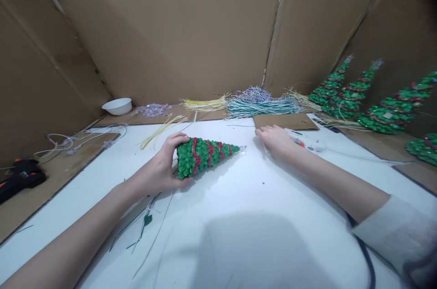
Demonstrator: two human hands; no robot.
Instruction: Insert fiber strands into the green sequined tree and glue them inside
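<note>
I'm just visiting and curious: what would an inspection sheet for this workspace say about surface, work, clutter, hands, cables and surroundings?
Surface: white tabletop, cardboard along its left, back and right edges.
Work in hand: green tree with red bands, on its side, tip pointing right.
Clutter: green scraps near the left forearm; loose yellow strands behind.
Hands: left hand grips the tree's wide end; right hand is beyond the tip, grasp unclear.
Cables: dark cable by the right sleeve.
Surroundings: cardboard walls; more trees at right; white bowl at back left.
</note>
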